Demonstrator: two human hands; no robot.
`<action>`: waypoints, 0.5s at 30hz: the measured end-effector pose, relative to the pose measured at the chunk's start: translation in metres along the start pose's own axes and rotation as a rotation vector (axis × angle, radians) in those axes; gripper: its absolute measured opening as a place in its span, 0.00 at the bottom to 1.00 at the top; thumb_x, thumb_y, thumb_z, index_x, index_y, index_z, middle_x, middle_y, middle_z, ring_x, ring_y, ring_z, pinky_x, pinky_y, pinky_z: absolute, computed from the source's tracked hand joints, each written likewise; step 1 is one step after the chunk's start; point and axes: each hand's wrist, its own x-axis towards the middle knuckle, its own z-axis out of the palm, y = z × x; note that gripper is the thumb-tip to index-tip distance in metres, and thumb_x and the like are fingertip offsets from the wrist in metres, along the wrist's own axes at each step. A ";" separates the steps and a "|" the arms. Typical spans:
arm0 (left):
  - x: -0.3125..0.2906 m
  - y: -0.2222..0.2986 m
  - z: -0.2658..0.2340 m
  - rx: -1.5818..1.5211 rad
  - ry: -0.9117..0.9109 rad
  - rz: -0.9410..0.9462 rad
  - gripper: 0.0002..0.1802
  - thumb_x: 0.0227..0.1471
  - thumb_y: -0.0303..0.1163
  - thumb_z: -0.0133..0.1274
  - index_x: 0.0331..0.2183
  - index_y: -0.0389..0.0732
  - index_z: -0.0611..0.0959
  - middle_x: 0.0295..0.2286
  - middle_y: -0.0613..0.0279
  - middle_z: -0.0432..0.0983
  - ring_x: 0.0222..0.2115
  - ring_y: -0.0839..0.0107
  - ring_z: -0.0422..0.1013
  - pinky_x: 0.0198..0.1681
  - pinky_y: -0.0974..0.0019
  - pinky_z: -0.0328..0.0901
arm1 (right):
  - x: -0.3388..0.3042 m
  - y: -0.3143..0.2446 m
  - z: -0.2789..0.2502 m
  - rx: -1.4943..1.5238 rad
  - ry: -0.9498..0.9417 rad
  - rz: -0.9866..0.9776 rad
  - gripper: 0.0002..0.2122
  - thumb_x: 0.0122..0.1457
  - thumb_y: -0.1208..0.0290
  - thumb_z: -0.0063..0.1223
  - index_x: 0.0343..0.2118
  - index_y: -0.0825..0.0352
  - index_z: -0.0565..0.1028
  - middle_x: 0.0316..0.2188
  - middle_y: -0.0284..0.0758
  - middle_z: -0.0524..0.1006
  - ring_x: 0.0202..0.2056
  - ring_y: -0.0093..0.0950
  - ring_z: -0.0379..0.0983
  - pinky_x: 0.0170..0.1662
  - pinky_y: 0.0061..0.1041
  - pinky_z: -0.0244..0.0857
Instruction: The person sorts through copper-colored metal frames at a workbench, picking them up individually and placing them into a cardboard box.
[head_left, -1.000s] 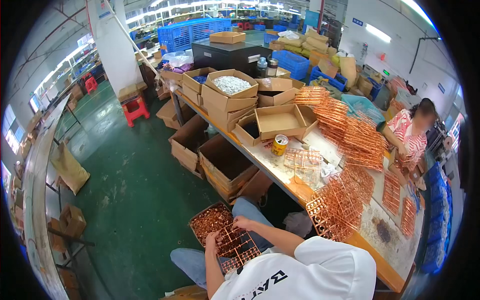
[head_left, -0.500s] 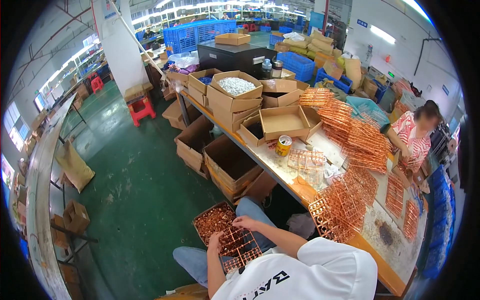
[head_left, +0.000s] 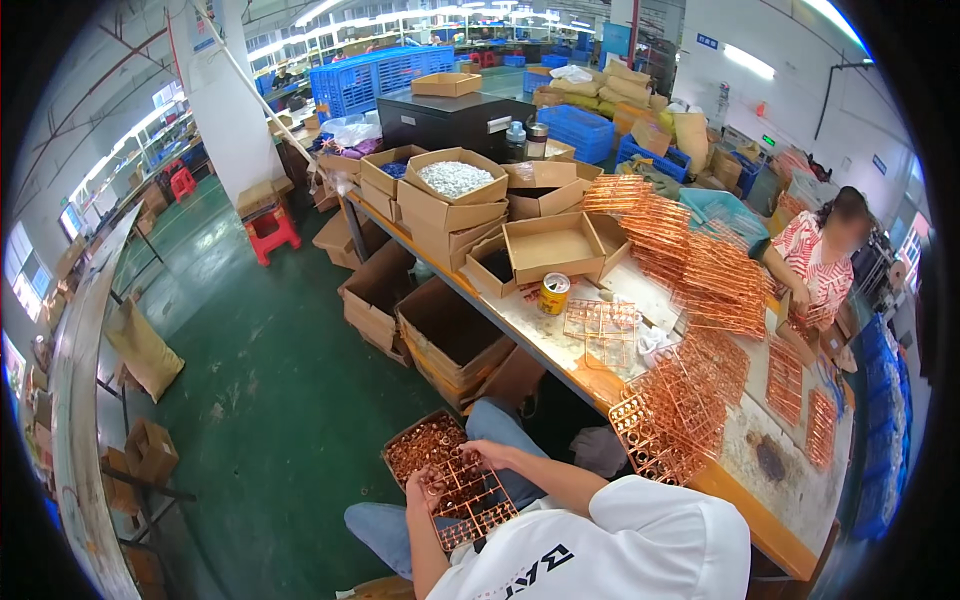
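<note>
From where I stand, the copper-coloured lattice frame (head_left: pixel 478 522) lies toward five o'clock from the left hand (head_left: pixel 424 487) and right hand (head_left: pixel 489 454), both grasping its far edge, its long axis hard to judge, while the boxed heap of copper pieces (head_left: pixel 422 447) sits toward eleven, nearer the left.

White short-sleeved shirt (head_left: pixel 660 535), black lettering (head_left: pixel 552 561); blue jeans (head_left: pixel 503 428).

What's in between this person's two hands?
Between the left hand and right hand, the head view shows part of a copper-coloured lattice frame.
</note>
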 end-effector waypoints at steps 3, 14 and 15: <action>-0.001 -0.003 0.012 0.015 0.088 0.019 0.09 0.46 0.35 0.44 0.22 0.40 0.69 0.15 0.66 0.58 0.14 0.75 0.54 0.14 0.76 0.49 | 0.002 0.000 -0.008 0.235 -0.095 0.054 0.09 0.54 0.64 0.47 0.26 0.66 0.71 0.24 0.33 0.70 0.29 0.26 0.68 0.35 0.25 0.66; 0.006 -0.009 0.008 0.352 0.337 0.228 0.13 0.54 0.40 0.41 0.23 0.43 0.67 0.12 0.68 0.57 0.10 0.78 0.50 0.11 0.75 0.46 | 0.013 0.013 -0.010 0.293 -0.062 -0.001 0.09 0.54 0.65 0.46 0.31 0.66 0.70 0.27 0.34 0.72 0.31 0.27 0.69 0.37 0.26 0.67; 0.007 -0.008 0.003 0.351 0.340 0.232 0.13 0.54 0.40 0.41 0.23 0.43 0.67 0.12 0.68 0.57 0.10 0.78 0.50 0.11 0.75 0.46 | 0.013 0.014 -0.009 0.246 -0.044 -0.008 0.09 0.54 0.65 0.46 0.31 0.66 0.70 0.27 0.34 0.72 0.31 0.27 0.69 0.38 0.27 0.67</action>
